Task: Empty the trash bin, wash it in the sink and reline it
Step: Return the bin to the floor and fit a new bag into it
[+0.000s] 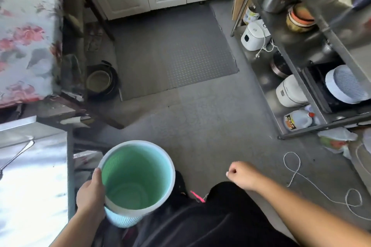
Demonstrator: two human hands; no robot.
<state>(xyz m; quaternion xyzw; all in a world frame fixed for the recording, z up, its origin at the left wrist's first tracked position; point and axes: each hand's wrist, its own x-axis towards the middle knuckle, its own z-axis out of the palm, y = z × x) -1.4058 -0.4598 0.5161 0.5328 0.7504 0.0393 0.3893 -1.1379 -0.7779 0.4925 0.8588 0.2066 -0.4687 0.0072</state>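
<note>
A pale green plastic trash bin (138, 176) with a white rim is held upright at lower left, above the floor. Its inside is bare, with no liner and no trash visible. My left hand (90, 192) grips the bin's rim on its left side, thumb over the rim. My right hand (240, 173) hangs free at lower right of centre, fingers curled loosely, holding nothing. No sink is visible in this view.
A shiny metal counter (30, 176) lies at left. Behind it stands a table with a floral cloth (26, 32). A metal shelf rack (301, 86) with rice cookers and pots fills the right. A grey mat (172, 52) covers the floor ahead; white string (297, 174) lies at right.
</note>
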